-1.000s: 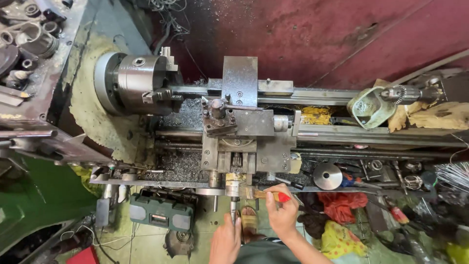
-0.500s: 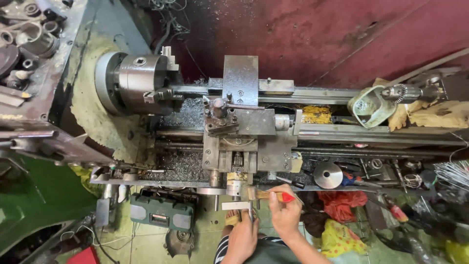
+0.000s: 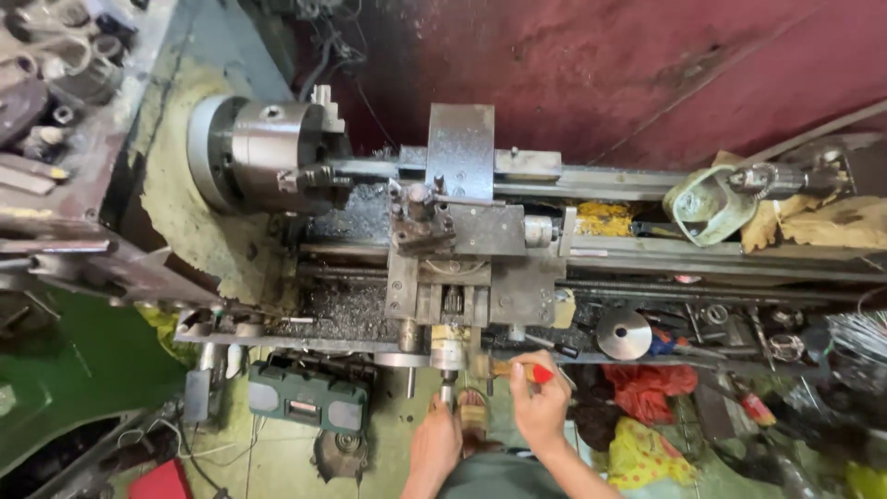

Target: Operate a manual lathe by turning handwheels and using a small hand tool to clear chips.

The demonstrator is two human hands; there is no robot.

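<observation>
Left hand and right hand both reach forward, fingers curled.

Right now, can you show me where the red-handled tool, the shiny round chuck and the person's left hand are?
red-handled tool (image 3: 540,373), head view, on its red handle.
chuck (image 3: 268,152), head view, on its round metal body.
left hand (image 3: 434,442), head view, on its back.

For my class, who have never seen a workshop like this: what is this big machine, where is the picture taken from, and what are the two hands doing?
The picture comes from a camera on the person's head, looking straight down. The long grey machine is a metal lathe: the round chuck at its left end grips and spins a workpiece. Metal shavings lie on its bed. The left hand grips a crank handle at the front of the sliding carriage. The right hand holds a small tool with a red handle. Loose tools and rags lie to the right.
</observation>
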